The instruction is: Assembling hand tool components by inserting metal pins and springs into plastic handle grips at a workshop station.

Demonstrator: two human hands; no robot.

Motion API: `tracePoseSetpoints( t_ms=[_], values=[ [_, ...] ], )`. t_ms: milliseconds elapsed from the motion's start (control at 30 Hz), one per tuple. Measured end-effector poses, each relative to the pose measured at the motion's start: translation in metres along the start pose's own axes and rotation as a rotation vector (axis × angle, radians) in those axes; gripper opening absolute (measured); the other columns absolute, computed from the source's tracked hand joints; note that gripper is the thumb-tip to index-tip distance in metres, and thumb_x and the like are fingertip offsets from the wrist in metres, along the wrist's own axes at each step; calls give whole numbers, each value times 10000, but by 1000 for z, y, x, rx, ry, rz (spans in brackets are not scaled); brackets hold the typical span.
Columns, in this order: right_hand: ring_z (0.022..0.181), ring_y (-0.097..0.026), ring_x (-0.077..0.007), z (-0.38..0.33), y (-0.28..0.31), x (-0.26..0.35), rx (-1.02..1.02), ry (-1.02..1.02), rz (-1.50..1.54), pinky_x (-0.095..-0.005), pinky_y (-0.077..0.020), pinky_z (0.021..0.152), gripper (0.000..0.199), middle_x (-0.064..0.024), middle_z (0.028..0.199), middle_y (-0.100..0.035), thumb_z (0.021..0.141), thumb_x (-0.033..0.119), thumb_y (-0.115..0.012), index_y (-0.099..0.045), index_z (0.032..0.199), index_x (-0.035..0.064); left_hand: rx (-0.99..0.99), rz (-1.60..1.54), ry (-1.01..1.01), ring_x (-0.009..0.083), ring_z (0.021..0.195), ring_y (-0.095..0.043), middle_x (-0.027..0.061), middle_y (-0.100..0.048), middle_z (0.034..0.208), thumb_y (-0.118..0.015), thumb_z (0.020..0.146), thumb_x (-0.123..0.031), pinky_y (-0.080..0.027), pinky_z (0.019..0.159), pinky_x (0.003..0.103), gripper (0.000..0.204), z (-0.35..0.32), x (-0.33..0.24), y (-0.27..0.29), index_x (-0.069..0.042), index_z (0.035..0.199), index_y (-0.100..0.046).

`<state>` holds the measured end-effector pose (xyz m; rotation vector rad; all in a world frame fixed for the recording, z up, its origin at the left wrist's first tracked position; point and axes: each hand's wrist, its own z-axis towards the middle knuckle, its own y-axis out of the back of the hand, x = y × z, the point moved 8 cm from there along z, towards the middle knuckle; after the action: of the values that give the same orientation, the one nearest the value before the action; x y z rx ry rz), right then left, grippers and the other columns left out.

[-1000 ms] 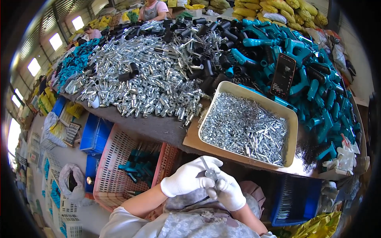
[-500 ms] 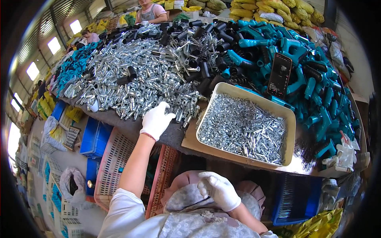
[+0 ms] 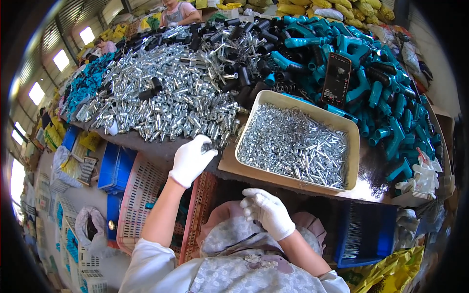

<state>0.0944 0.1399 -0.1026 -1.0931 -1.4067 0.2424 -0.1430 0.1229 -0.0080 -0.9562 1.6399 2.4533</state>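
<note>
My left hand [image 3: 192, 160], in a white glove, is at the table's front edge, beside a wide heap of shiny metal sleeves and pins [image 3: 181, 107]. Its thumb and fingers close together around a small dark spot; what they hold is hard to make out. Above my lap, my right hand [image 3: 268, 214], also gloved, has loosely bent fingers slightly apart, with nothing visible in them. A cream tray [image 3: 355, 161] full of small metal pins and springs stands to the right of my left hand, on a piece of cardboard [image 3: 234, 163].
Teal plastic handles [image 3: 361, 85] are piled at the right, with a phone [image 3: 337, 80] propped against them. Black tubes [image 3: 243, 76] lie among the metal parts. Below the table are a pink crate [image 3: 139, 205] and a blue bin [image 3: 366, 234]. A co-worker [image 3: 181, 13] is across the table.
My left hand has drawn back slightly from the metal heap, its thumb and fingers closing. My right hand has risen a little, its fingers shifting. The view has tilted slightly.
</note>
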Motion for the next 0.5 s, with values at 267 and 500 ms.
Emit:
tracePoseSetpoints(
  t_ms=[267,500],
  values=[
    [847,-665,-182,1,-6,-2,10,-47,-67,-313,-550,727,442,-120,1054,-680,1009,288,-557,-542,1326,-20,134,-810,305,24,515,-479,-11,-585,703,-731,861,-84,-375,429,200,232,-38,7,5,-22,1068,-646],
    [668,-645,-153,2,-37,26,45,-11,-240,-271,-516,605,598,-119,926,-700,985,399,-589,-489,1383,-37,400,-492,15,76,757,-620,39,-700,850,-799,801,-112,-518,715,253,291,-75,-43,18,-22,1051,-682]
  ],
)
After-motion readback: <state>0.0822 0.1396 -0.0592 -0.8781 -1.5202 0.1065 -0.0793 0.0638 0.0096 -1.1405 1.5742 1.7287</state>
